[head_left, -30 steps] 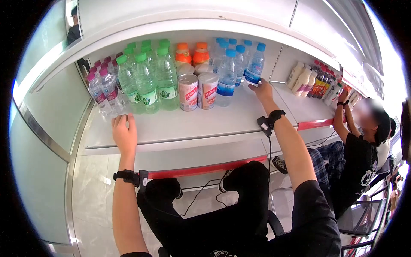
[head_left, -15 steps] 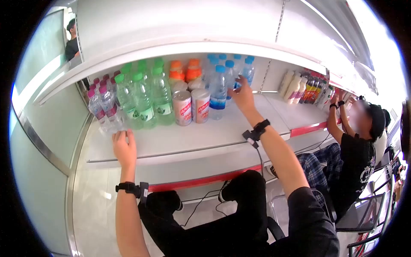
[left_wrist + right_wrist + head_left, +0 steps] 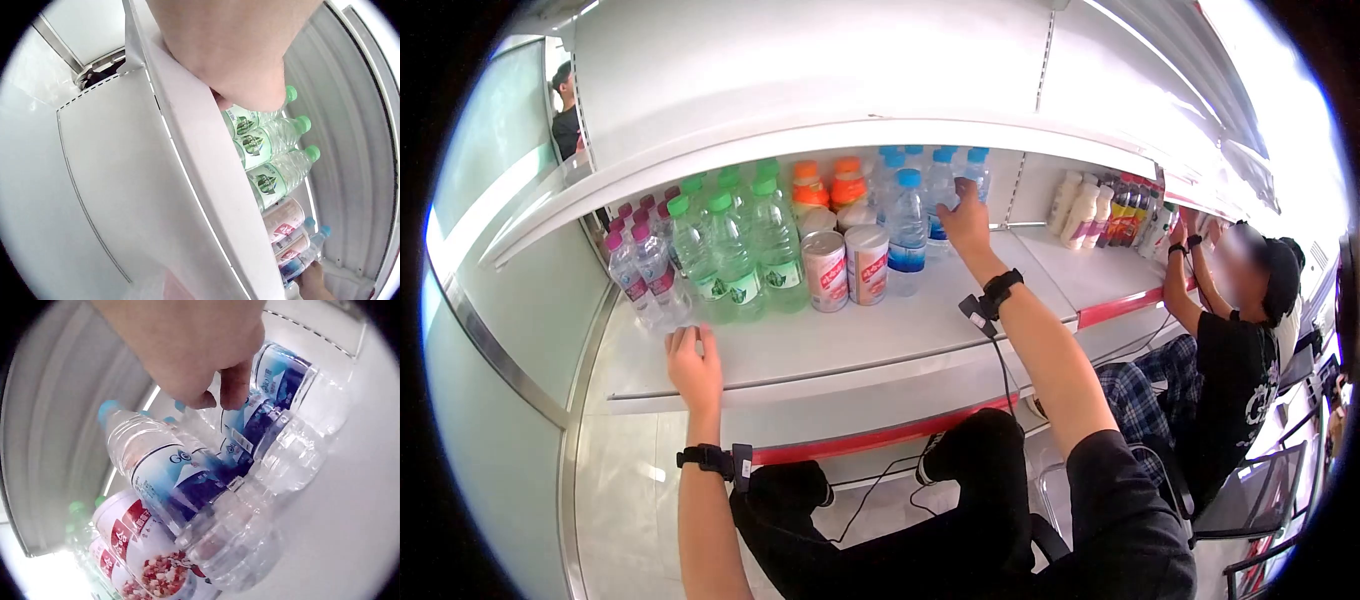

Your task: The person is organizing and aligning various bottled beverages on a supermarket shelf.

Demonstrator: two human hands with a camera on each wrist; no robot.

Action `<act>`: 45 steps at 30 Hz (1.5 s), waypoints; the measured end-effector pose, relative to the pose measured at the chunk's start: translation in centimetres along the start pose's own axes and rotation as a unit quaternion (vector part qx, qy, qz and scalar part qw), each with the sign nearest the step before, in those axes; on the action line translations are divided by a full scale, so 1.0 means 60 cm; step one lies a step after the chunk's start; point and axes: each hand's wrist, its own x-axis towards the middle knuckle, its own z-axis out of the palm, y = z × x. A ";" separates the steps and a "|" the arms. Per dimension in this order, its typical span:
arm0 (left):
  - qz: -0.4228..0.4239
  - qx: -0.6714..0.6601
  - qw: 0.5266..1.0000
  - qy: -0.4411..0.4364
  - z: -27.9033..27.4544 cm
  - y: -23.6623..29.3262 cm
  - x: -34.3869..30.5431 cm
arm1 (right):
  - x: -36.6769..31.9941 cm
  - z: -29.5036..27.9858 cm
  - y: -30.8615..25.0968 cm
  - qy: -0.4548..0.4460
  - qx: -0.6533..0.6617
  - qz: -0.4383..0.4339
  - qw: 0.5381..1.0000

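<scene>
My right hand [image 3: 965, 222] is at the upper part of a blue-capped water bottle [image 3: 256, 428], thumb and fingers curled about it. The hand hides part of the bottle. Just left of it stands another blue-capped water bottle [image 3: 908, 225], upright at the front of its row. My left hand [image 3: 695, 368] rests at the shelf's front edge, fingers loosely bent and holding nothing. Nearest to it are the pink-capped bottles [image 3: 632, 270] and the green-capped bottles [image 3: 730, 262]. Two pinkish cans [image 3: 826, 270] stand in front between the green and blue rows.
Everything stands on a white shelf [image 3: 840, 345], with an upper shelf [image 3: 850, 135] low overhead. Orange-capped bottles [image 3: 848, 182] are behind the cans. Farther right are white bottles [image 3: 1080, 212] and a seated person [image 3: 1235, 370] reaching into the shelving. A glass panel [image 3: 510, 250] borders the left.
My right hand has shifted left from the far-right blue-capped bottle to the one beside it, which has gone slightly back. My left hand stays by the shelf edge. The head view has tilted upward.
</scene>
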 end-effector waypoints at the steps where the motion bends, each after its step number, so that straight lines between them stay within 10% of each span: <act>1: -0.001 0.000 1.000 0.000 0.001 -0.001 0.000 | 0.000 -0.002 -0.001 -0.001 0.000 0.000 1.000; 6: -0.010 0.000 1.000 -0.002 0.002 -0.001 -0.001 | -0.004 -0.016 -0.014 -0.007 -0.085 -0.101 0.991; 13: -0.018 0.002 1.000 -0.007 0.002 -0.004 -0.001 | 0.009 -0.020 -0.045 -0.106 -0.162 -0.032 0.981; 34: -0.012 -0.006 1.000 0.014 0.003 -0.002 0.001 | -0.071 -0.010 -0.012 0.104 -0.016 -0.051 0.993; 45: -0.010 -0.010 1.000 -0.003 0.005 -0.008 -0.002 | -0.148 0.010 -0.026 -0.083 0.130 -0.003 0.988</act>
